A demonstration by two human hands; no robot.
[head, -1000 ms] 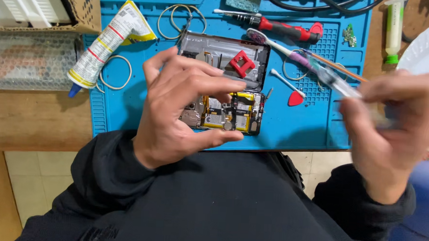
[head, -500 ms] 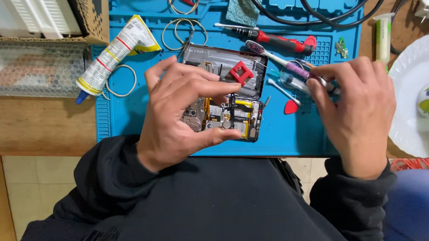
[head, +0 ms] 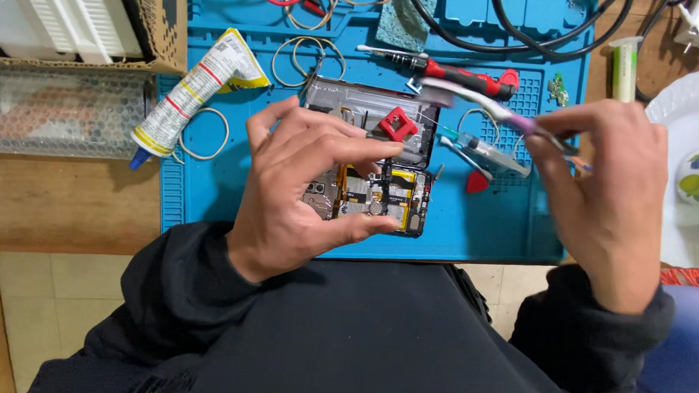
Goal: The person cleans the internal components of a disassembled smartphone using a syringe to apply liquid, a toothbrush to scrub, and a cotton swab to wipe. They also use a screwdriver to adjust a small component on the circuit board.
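Left hand point(head: 302, 190) clamps the opened black phone point(head: 382, 170) near the bench's front edge; right hand point(head: 609, 192) pinches a purple-handled brush point(head: 479, 104), probably cleaning next, needing light strokes.

Lighting's pretty bright and even from overhead, colours pop on my blue silicone work mat point(head: 208, 206). Only soft shadows, mostly under my left hand point(head: 311, 187) and the white glue tube point(head: 189, 95). My right hand point(head: 609, 192) and the purple-handled brush point(head: 487, 108) it holds are smeared with motion blur. The white plate point(head: 683, 117) at the edge is nearly blown out.
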